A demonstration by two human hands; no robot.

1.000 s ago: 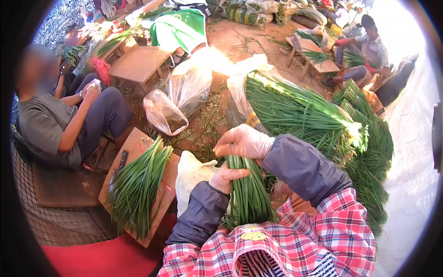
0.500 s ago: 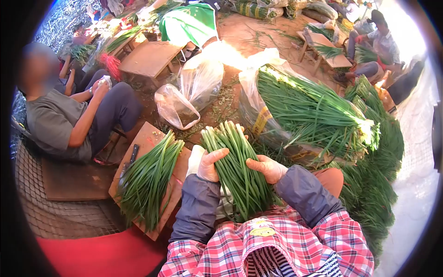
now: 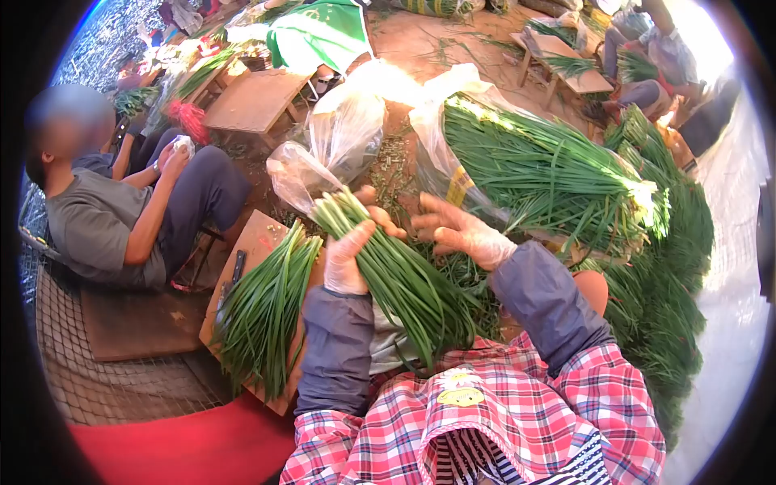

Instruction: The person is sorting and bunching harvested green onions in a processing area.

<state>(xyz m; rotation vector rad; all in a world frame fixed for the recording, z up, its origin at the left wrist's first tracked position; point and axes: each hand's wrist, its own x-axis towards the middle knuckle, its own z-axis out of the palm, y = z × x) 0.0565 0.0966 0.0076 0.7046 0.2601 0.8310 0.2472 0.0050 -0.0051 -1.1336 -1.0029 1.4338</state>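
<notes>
My left hand (image 3: 352, 252) is wrapped round a bunch of garlic chives (image 3: 404, 279), its pale stem ends pointing up and away, the green leaves hanging toward my lap. To the right of the bunch, my right hand (image 3: 465, 230) is apart from it, fingers spread and holding nothing. Both hands wear thin clear gloves. Another bunch of chives (image 3: 271, 311) lies on a small wooden board (image 3: 263, 230) at my left, with a dark-handled knife (image 3: 239, 265) beside it.
A big pile of chives (image 3: 533, 162) in a plastic bag lies ahead right, with more chives (image 3: 655, 323) along my right side. A clear plastic bag (image 3: 323, 153) stands ahead. One person (image 3: 105, 218) sits at the left; another wooden table (image 3: 255, 101) is beyond.
My right hand has let go of the bunch and opened, moving slightly away. My left hand has carried the chives left and a little up, tilting the stems leftward.
</notes>
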